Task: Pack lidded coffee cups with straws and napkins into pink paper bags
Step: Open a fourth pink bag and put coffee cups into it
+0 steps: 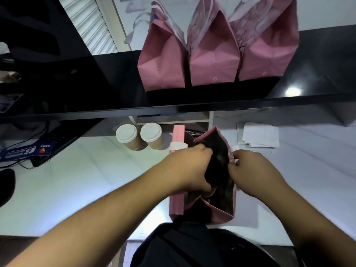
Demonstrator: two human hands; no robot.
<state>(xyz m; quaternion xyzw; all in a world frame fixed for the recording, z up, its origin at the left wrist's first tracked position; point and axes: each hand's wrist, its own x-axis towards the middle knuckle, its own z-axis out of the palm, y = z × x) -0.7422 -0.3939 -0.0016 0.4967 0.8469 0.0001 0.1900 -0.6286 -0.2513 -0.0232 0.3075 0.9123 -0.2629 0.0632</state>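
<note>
An open pink paper bag (221, 212) stands on the white counter right in front of me. My left hand (189, 167) grips its left rim, fingers curled into the dark mouth. My right hand (250, 170) pinches the right rim. A cup lid shows dimly inside the bag below my left hand. Two lidded coffee cups (128, 136) (152, 134) stand side by side on the counter behind and to the left. A stack of flat pink bags (178, 135) lies just left of the open bag. White napkins (259, 136) lie at the back right.
Three filled pink bags (163, 62) (213, 60) (269, 49) stand in a row on the black raised shelf (77, 89). A keyboard and cables (48, 147) sit at the left. My dark clothing fills the bottom edge.
</note>
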